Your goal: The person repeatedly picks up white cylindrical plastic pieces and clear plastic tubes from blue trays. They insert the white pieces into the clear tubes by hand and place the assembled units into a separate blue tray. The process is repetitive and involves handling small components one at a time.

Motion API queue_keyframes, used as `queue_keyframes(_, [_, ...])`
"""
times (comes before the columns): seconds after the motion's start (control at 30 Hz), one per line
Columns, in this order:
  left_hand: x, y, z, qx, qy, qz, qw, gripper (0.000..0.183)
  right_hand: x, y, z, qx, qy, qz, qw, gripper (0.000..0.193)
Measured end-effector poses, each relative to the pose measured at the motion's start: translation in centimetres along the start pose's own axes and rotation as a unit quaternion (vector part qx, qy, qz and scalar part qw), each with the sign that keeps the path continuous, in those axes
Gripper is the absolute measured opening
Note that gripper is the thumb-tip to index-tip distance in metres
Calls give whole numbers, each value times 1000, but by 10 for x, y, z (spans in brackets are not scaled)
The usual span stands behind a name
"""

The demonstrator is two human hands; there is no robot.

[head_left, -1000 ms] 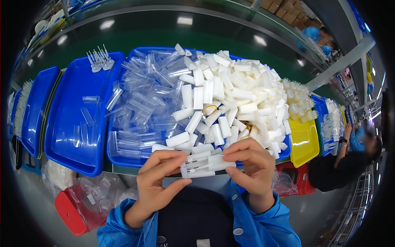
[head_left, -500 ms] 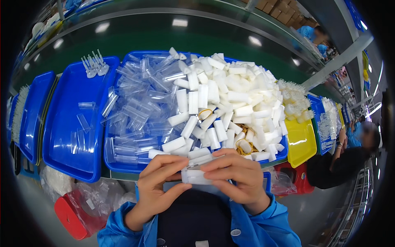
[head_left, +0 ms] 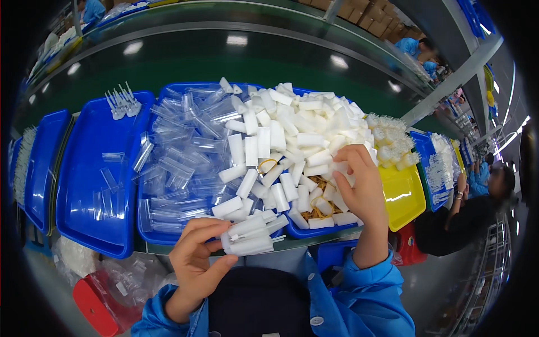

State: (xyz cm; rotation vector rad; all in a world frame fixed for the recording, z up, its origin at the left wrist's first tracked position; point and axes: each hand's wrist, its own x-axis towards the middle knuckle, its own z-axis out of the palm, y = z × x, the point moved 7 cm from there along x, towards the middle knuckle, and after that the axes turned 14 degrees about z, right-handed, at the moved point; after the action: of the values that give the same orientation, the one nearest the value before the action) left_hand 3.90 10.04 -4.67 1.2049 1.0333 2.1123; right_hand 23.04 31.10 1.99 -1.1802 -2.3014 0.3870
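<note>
In the head view, the left hand (head_left: 197,255) grasps a bundle of white foam blocks and thin rods (head_left: 252,237), pinching the translucent cap (head_left: 226,242) at its left end between thumb and fingers. The bundle is tilted slightly, its free ends pointing right, in front of the near rim of the blue tray (head_left: 168,238).

The right hand (head_left: 359,182) reaches over the right part of the pile of white foam blocks (head_left: 303,121), thumb and fingers apart around white foam; I cannot tell whether it grips a block. Just left of this hand, tan rubber bands (head_left: 319,209) show among the blocks.

Clear plastic tubes (head_left: 179,168) lie jumbled left of the foam. Farther left, a second blue tray (head_left: 84,174) carries a few more tubes and, at its far edge, upright white stemmed pieces (head_left: 123,104). A yellow tray (head_left: 405,196) stands right of the pile. Below the counter, at left, plastic bags (head_left: 132,281) lie against a red stool (head_left: 92,306). At right is a person in black (head_left: 449,230).
</note>
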Motion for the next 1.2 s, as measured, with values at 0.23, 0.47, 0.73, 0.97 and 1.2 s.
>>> queue_keyframes(0.23, [4,4,3,17,-25,2,1000,48,-18,-1,-23,202,92,20,975,22])
queue_keyframes(0.47, [2,3,3,15,-26,14,999,48,-54,-28,7,478,-60,33,875,18])
queue_keyframes(0.73, [0,6,1,8,-22,34,999,48,-60,-40,25,520,-97,75,845,20])
queue_keyframes(0.97, [0,6,1,29,-19,41,999,47,-67,-43,28,521,-108,77,843,23])
queue_keyframes(1.2, [-1,4,3,55,-23,40,997,45,-64,-43,29,453,-120,77,880,15])
